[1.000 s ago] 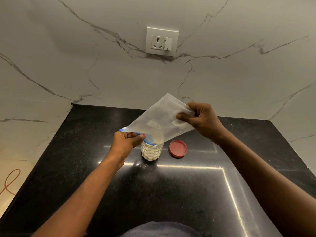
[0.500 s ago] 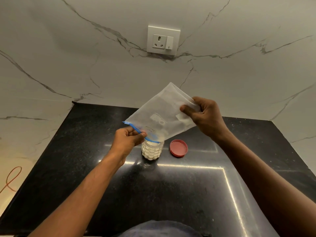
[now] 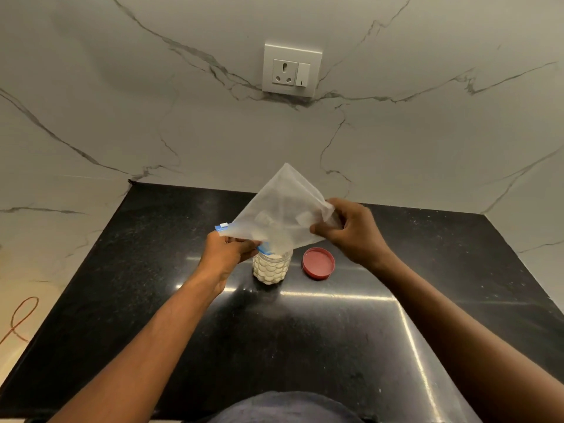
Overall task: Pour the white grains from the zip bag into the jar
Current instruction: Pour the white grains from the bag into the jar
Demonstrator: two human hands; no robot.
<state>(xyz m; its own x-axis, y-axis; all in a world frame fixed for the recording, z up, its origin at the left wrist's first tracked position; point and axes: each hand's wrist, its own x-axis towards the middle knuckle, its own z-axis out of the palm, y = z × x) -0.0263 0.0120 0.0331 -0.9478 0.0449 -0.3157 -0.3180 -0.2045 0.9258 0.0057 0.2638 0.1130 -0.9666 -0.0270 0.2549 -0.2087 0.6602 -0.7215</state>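
A clear textured jar (image 3: 272, 268) stands upright on the black counter (image 3: 305, 337), nearly full of white grains. Above it I hold a translucent zip bag (image 3: 279, 209) tilted, its blue zip mouth down over the jar's opening and its closed end raised toward the wall. My left hand (image 3: 227, 254) pinches the zip edge just left of the jar's mouth. My right hand (image 3: 351, 232) grips the bag's upper right side. The bag looks almost flat, with little left inside.
A red jar lid (image 3: 318, 263) lies flat on the counter just right of the jar. A marble wall with a white power socket (image 3: 292, 69) rises behind. The counter's left edge drops to a pale floor with an orange cord (image 3: 19, 319).
The bag's mouth has come back down onto the jar's opening after lifting slightly, and its closed end has tipped up higher. Both hands keep their grip.
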